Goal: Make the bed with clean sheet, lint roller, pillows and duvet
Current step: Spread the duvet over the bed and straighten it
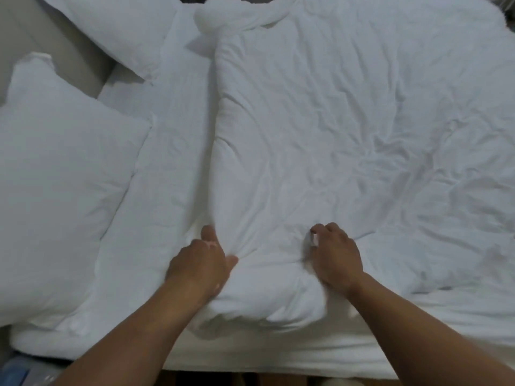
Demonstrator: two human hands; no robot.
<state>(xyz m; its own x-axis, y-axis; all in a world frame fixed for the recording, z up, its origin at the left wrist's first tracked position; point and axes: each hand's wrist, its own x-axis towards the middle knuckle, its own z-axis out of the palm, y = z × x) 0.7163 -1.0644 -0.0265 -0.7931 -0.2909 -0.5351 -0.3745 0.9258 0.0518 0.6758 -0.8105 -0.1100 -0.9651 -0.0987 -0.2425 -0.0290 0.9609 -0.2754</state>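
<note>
A thick white duvet lies crumpled over most of the bed, its folded edge running down the middle. Left of that edge the white sheet shows. One white pillow rests at the left side and a second pillow sits further back. My left hand grips the duvet's near corner, thumb on top and fingers tucked under the fold. My right hand pinches a bunch of duvet fabric with curled fingers, a short way to the right. No lint roller is visible.
A beige headboard stands behind the pillows at the left. The mattress's near edge runs along the bottom, with dark floor below it. Some blue items show at the bottom left corner.
</note>
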